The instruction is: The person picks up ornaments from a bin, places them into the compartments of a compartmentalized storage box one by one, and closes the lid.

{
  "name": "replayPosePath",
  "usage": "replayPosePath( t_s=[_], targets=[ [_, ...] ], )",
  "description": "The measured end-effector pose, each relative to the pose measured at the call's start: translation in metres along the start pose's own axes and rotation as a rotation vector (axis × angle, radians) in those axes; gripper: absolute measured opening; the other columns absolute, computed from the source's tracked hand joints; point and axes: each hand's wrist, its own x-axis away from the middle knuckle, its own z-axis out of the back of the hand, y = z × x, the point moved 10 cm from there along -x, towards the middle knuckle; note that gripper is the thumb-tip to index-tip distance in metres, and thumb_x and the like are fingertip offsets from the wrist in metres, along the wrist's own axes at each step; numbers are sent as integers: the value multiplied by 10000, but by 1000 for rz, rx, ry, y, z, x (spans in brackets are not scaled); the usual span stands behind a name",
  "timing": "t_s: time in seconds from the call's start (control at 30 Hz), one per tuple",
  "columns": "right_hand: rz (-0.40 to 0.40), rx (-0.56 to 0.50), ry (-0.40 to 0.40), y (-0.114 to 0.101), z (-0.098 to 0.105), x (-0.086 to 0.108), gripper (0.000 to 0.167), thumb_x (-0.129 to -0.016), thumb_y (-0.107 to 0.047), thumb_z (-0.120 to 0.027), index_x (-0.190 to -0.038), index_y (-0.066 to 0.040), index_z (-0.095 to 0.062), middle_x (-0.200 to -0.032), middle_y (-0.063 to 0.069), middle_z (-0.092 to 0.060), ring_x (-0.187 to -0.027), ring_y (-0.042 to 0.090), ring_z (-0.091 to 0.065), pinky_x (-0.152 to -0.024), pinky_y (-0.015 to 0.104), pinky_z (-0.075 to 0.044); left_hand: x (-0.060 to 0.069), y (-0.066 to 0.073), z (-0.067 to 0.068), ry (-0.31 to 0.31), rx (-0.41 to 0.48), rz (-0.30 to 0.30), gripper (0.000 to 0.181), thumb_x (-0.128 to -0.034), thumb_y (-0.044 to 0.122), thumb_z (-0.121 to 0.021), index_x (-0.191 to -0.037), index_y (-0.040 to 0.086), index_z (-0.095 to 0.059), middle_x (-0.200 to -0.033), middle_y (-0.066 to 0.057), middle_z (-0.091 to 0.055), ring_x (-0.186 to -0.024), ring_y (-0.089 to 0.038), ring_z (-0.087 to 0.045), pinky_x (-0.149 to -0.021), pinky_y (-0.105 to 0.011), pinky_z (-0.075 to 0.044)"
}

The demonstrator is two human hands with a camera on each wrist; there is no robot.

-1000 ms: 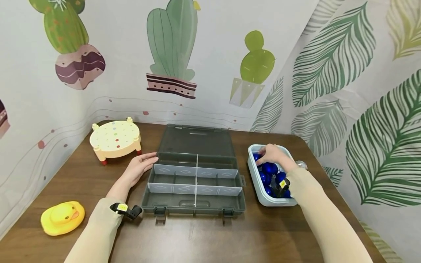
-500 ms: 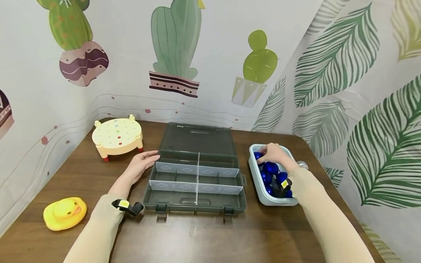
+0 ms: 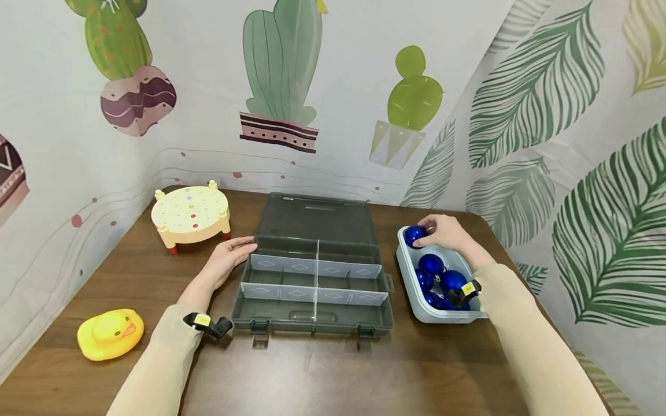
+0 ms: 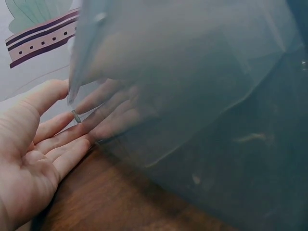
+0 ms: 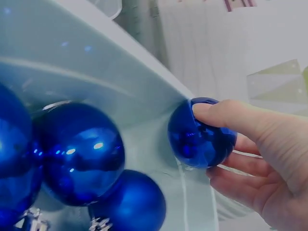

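Note:
An opened grey translucent case point(image 3: 312, 328) with light dividers stands mid-table, its lid point(image 3: 318, 222) laid back. My left hand point(image 3: 221, 264) touches the case's left side; in the left wrist view that hand point(image 4: 43, 139) has its thumb and fingers at the case's corner, some fingers seen through the plastic. To the right, a pale blue tub point(image 3: 412, 289) holds several blue balls point(image 3: 430, 264). Over the tub's back left corner my right hand point(image 3: 451, 236) pinches one blue ball point(image 3: 414, 236). The right wrist view shows this ball point(image 5: 199, 144) between thumb and fingers of the hand point(image 5: 274, 154).
At the back left of the wooden table point(image 3: 333, 375) is an upside-down-looking cream stool point(image 3: 189, 216) with red-tipped legs. A yellow rubber duck point(image 3: 110, 335) lies at the front left. A patterned cloth point(image 3: 354, 86) hangs behind the table.
My right hand has lifted a blue ball from inside the tub up to rim height at its back corner. The left hand stays at the case, and the head view has shifted slightly.

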Motion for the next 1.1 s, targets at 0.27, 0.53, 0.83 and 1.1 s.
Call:
replayPosePath(
  t_s=[0.27, 0.53, 0.83, 1.1],
  targets=[
    [51, -90, 102, -21, 18, -1, 585, -794, -188, -803, -1258, 77, -565, -1227, 293, -622, -1105, 417, -625, -959, 519, -517, 0, 0, 1, 7, -1, 4, 622, -987, 222, -592, -1470, -80, -342, -1535, -245, -336, -982, 128, -550, -894, -57, -469],
    [86, -205, 212, -67, 24, -12, 564, -787, -174, -805, -1267, 25, -585, -1253, 242, -627, -1109, 392, -635, -929, 508, -546, 0, -2, 0, 7, 1, 20, 629, -980, 226, -603, -1474, -67, -347, -1542, -232, -336, -999, 113, -549, -913, -72, -473],
    [200, -348, 300, -140, 12, -21, 557, -783, -136, -816, -1281, -3, -605, -1272, 219, -590, -1113, 379, -639, -942, 449, -556, 0, -1, 0, 12, 0, 23, 625, -981, 229, -603, -1476, -59, -353, -1542, -223, -344, -1003, 110, -553, -915, -80, -479],
    [285, -465, 291, -189, -20, -35, 543, -779, -145, -822, -1266, -10, -625, -1248, 190, -608, -1102, 325, -648, -949, 389, -558, 0, 1, 0, 11, -8, 13, 621, -981, 224, -602, -1470, -69, -356, -1536, -232, -349, -1000, 112, -553, -937, -94, -476]
  ],
)
